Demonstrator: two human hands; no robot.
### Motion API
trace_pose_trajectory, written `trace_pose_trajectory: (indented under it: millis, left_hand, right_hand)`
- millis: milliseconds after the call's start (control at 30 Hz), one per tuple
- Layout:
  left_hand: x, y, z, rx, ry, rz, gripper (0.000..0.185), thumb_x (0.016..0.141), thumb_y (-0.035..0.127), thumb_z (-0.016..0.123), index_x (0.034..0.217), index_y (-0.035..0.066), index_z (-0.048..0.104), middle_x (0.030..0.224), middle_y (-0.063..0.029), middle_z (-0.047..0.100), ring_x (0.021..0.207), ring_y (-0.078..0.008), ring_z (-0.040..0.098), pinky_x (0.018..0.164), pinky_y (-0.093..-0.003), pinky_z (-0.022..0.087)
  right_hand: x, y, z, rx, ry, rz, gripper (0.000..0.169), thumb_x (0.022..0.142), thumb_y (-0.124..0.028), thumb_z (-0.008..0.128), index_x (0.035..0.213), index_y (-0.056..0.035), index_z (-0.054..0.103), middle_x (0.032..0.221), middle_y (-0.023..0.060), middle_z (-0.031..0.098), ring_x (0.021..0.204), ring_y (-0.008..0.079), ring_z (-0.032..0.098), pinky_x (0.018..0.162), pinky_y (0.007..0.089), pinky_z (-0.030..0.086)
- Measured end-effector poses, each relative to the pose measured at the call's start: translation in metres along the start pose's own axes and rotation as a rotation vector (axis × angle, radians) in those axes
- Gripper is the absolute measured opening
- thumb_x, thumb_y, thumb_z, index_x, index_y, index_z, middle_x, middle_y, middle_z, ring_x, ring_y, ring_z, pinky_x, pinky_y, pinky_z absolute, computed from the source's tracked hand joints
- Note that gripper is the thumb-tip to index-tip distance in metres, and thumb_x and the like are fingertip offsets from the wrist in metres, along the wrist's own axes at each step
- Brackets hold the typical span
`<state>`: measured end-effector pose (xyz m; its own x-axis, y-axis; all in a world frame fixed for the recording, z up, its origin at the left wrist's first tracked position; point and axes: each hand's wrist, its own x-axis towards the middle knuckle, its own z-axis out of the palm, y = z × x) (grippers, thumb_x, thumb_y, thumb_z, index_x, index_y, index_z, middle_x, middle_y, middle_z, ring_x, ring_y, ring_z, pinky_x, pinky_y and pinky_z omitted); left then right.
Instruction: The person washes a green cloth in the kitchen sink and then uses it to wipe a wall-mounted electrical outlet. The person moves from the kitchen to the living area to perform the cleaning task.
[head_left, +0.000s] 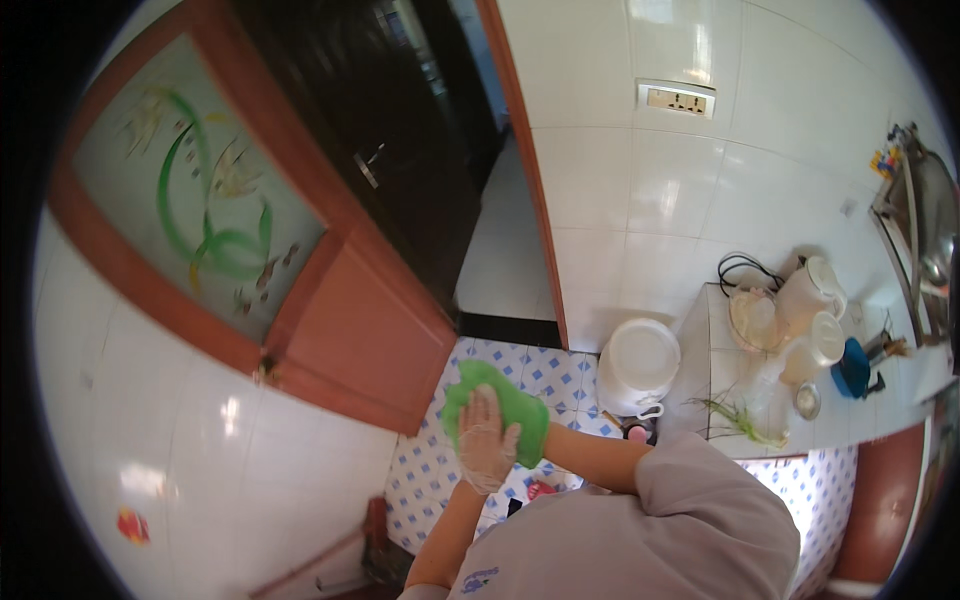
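Note:
My left hand (484, 442), in a clear plastic glove, lies over a bright green mitt-like covering (529, 416). Its fingers stretch along the green material, with the thumb out to the side. My right forearm runs into the cuff of this covering, so my right hand is hidden inside it. The green piece looks soft and wrinkled; whether it is a glove, a bag or a cloth is unclear. Both hands are held in front of my body, above the tiled floor (427, 469).
A reddish-brown door (360, 330) with a decorated glass panel stands open at left, beside a doorway. To the right, a white lidded bucket (641, 367) sits by a tiled counter (724, 375). White jugs (814, 289), a blue container (851, 367) and green stalks (742, 424) are on it.

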<state>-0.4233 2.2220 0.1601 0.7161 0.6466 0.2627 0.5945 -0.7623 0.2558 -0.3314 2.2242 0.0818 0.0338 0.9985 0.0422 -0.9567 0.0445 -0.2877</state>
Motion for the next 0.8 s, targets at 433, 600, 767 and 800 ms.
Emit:
trace_pose_trajectory:
  millis: [433,600,767,800]
  left_hand:
    - [0.213,-0.151,0.061,-0.674,-0.309,0.175,0.037,0.088,0.016,0.053,0.12,-0.001,0.049,0.121,-0.0173,0.052,0.114,-0.0274,0.048,0.098,-0.0333,0.036]
    - [0.293,-0.217,0.059,-1.078,-0.368,-0.291,0.027,0.092,0.016,0.049,0.114,0.002,0.054,0.11,-0.0078,0.058,0.101,-0.0156,0.054,0.09,-0.0267,0.041]
    - [0.383,-0.221,0.055,-1.0,-0.44,-0.411,0.022,0.092,0.014,0.049,0.107,0.0,0.057,0.103,-0.0066,0.06,0.096,-0.0132,0.055,0.086,-0.0253,0.042]
    - [0.404,-0.219,0.054,-0.963,-0.399,-0.322,0.022,0.091,0.014,0.049,0.106,0.0,0.057,0.103,-0.0063,0.061,0.096,-0.0129,0.055,0.086,-0.0254,0.042]
  right_hand:
    - [0.141,-0.44,-0.029,-0.686,0.968,-1.605,0.018,0.083,-0.026,0.052,0.08,-0.0085,0.055,0.071,0.0042,0.055,0.065,0.0175,0.053,0.058,0.0307,0.045]
    - [0.25,-0.448,-0.017,-1.723,1.902,-1.181,0.017,0.075,-0.024,0.055,0.07,-0.0085,0.061,0.066,0.0056,0.058,0.065,0.0195,0.056,0.055,0.036,0.046]
    - [0.261,-0.365,0.039,-2.608,0.951,-0.963,0.018,0.066,-0.024,0.058,0.056,-0.0094,0.058,0.057,0.0093,0.055,0.067,0.0247,0.056,0.059,0.0395,0.047]
    - [0.249,-0.379,0.033,-2.68,0.821,-1.084,0.02,0.064,-0.024,0.059,0.051,-0.0099,0.055,0.055,0.0107,0.053,0.067,0.0266,0.056,0.061,0.0397,0.047]
